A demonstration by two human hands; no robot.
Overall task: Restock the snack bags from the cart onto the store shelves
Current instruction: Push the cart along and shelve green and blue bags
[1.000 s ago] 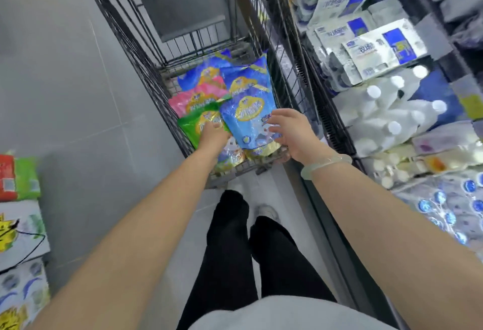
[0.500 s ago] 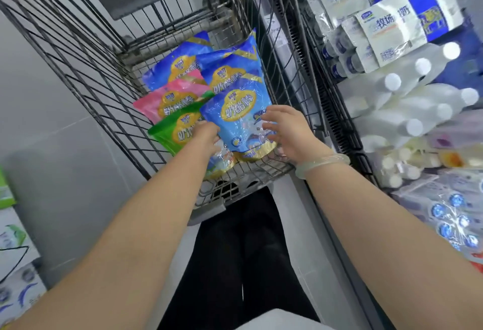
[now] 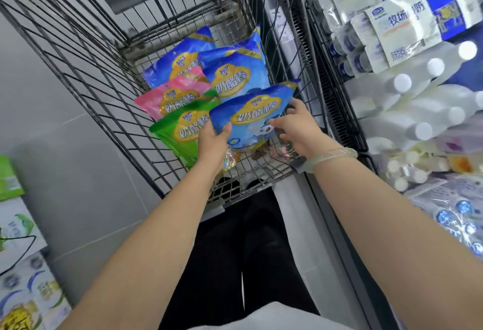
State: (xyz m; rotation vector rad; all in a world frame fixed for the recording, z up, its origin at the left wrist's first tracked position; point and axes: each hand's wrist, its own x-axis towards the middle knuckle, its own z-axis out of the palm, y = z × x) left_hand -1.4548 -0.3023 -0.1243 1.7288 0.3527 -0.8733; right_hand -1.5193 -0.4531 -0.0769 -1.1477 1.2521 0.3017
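Observation:
A wire cart (image 3: 104,86) holds several snack bags. A blue snack bag (image 3: 251,118) is raised above the pile, tilted to the right. My left hand (image 3: 211,144) grips its lower left edge, thumb on the front. My right hand (image 3: 295,128) grips its right side, fingers curled round the edge. Under it lie a green bag (image 3: 180,131), a pink bag (image 3: 175,94) and two more blue bags (image 3: 235,76) further back in the cart.
The store shelves on the right hold white bottles (image 3: 423,100) and boxed yoghurt packs (image 3: 407,19). Wrapped packs (image 3: 460,214) lie lower right. Product boxes (image 3: 21,277) stand at the left on the grey floor (image 3: 65,173). My dark trousers show below the cart.
Both hands have lifted the front blue bag off the pile and turned it to the right. The camera has come closer to the cart.

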